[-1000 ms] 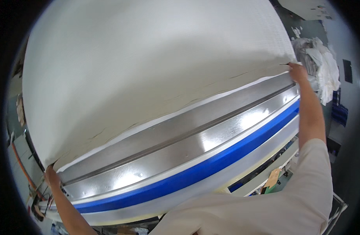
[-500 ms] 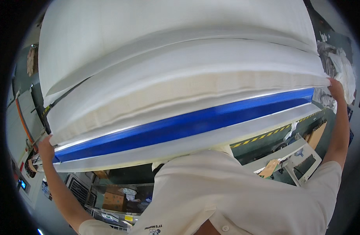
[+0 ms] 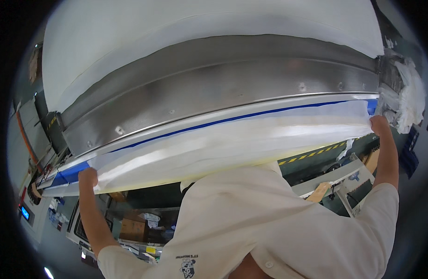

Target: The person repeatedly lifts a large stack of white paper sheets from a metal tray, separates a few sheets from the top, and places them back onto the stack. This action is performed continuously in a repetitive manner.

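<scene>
A long white cloth sheet (image 3: 232, 139) stretches between my two hands, lying over most of a blue strip (image 3: 67, 176). My left hand (image 3: 87, 179) is closed on its left end, next to the bare part of the blue strip. At the right end, my right hand (image 3: 379, 125) grips the other corner, arm reaching well out. Beyond the cloth runs a wide, curved-looking grey metal plate (image 3: 214, 88) with a few bolt heads. A larger white sheet (image 3: 214, 16) spreads behind that plate, its near edge wavy.
Crumpled clear and white plastic (image 3: 407, 93) hangs at the far right. Below the strip are a white metal frame (image 3: 349, 179), a cardboard box (image 3: 132, 229) on a shelf and yellow-black floor tape (image 3: 316, 153). A small lit screen (image 3: 25, 212) shows at the left.
Both hands have come toward me and inward with the white cloth. It has left the grey metal plate, now exposed, and covers most of the blue strip.
</scene>
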Tool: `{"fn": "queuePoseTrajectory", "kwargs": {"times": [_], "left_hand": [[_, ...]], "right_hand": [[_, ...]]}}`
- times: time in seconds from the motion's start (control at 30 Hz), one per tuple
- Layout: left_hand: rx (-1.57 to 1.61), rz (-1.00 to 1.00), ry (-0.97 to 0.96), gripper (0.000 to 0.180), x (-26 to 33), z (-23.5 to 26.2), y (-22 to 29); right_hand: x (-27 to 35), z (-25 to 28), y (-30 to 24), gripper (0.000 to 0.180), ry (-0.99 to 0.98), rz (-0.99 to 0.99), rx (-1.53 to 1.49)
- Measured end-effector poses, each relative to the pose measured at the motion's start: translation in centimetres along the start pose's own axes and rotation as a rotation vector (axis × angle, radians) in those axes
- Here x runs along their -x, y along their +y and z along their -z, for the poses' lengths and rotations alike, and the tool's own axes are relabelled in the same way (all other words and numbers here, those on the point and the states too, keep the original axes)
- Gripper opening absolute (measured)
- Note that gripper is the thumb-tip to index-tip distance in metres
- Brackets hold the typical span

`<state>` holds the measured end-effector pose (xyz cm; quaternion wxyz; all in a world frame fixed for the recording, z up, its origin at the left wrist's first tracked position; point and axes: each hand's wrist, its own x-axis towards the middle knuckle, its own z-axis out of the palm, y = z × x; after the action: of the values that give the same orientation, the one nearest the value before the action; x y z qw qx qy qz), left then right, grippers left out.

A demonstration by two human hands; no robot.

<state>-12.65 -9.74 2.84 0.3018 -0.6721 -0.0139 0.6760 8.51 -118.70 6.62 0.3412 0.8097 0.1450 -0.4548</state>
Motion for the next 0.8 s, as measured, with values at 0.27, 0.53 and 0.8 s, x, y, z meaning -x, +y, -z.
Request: {"fn": "queuePoseTrajectory", "kwargs": {"times": [0.27,0.53,0.8], "left_hand": [[0.209,0.131,0.088,0.021,-1.2,1.7,1.0],[0.464,0.601,0.213,0.023,0.1,-3.1,-3.4],[0.439,0.549,0.537,0.028,-4.8,-5.4,-1.6]], "right_hand": [[-1.0,-5.6,2.4,0.014,0.073,-0.023,-0.007],[-1.6,-4.1,1.3,0.013,0.033,-0.036,-0.04],[0.0,-5.9,2.1,0.026,-0.215,-0.192,-0.111]]}}
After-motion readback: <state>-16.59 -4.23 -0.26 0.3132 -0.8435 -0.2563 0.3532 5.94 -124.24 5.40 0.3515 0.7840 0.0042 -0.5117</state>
